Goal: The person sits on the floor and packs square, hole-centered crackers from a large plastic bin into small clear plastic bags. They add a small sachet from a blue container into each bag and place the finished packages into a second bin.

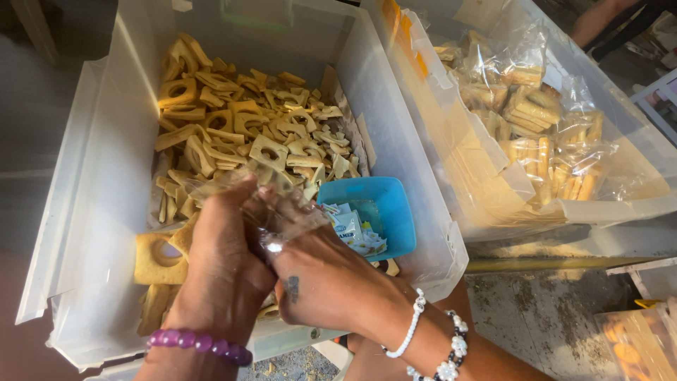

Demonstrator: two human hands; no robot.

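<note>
— Holding what, exactly?

— A clear plastic bag (271,204), pinched between both my hands. My left hand (226,264) and my right hand (321,279) are pressed close together, fingers closed on the crinkled film, over the near end of the big translucent bin (92,212).

— And what's in that bin?

— A heap of yellow square biscuits with holes (247,127), filling most of it. One larger holed biscuit (159,257) lies just left of my left hand. A small blue tub (384,212) sits in the near right corner, just beside my right hand, with little white sachets (356,233) in it.

— Anything to the right?

— A second translucent bin (635,152), holding filled clear bags of biscuits (543,120).
</note>
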